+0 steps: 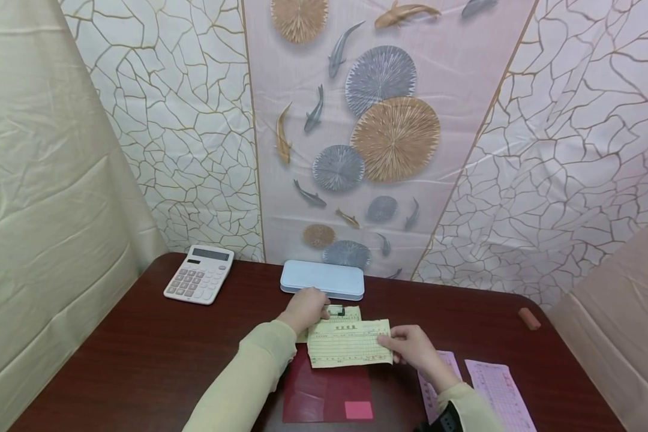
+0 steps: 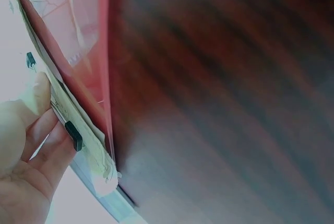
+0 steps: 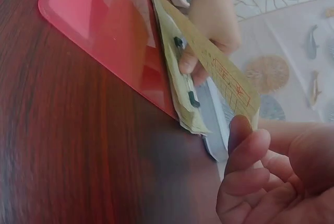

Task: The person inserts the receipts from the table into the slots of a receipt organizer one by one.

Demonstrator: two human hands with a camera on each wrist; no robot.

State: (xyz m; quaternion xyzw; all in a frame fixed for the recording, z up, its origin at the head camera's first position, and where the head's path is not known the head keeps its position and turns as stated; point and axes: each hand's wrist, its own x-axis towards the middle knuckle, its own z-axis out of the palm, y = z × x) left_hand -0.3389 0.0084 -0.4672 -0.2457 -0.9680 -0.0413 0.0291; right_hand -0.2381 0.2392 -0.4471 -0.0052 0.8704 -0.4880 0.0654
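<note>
Here, yellow slip [image 1: 348,346], right edge pinched by right hand [image 1: 414,348], left hand [image 1: 305,309] gripping clip [image 1: 336,310]

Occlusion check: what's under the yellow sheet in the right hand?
Yellow papers on a red clipboard. In the head view the sheet covers their lower part; any writing there is hidden.

This looks like an office-style desk corner: a dark red-brown wood-grained table [image 1: 140,360] with a white rectangular calculator [image 1: 200,274], pale yellow printed paper slips [image 1: 348,345] and lilac printed sheets [image 1: 501,390], beside creased beige fabric [image 1: 48,180].
</note>
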